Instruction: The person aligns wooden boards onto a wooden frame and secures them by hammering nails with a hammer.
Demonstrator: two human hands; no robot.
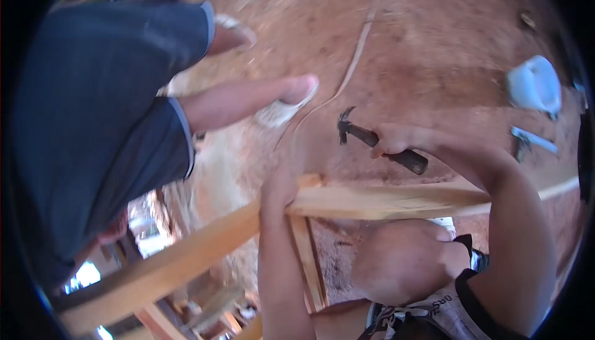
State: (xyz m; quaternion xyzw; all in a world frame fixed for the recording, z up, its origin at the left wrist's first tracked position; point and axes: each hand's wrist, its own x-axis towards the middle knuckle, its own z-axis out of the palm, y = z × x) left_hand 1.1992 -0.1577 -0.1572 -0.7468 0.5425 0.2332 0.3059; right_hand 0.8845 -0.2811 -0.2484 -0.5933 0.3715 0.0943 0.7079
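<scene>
My right hand (393, 140) is wrapped round the handle of a claw hammer (416, 161), whose dark head points to the left above the reddish ground. Lower and to the left, my left hand (279, 188) rests at the joint of a wooden frame, where a long beam (167, 262) meets a curved board (384, 201). Its fingers are blurred, so what they grip is unclear. A thinner wooden piece (307, 259) runs down from that joint.
Another person in dark clothes (105, 104) stands at the left, one shoe (282, 112) near the frame. A pale blue container (536, 86) and a light-coloured tool (534, 140) lie at the right. A strip (359, 45) crosses the ground.
</scene>
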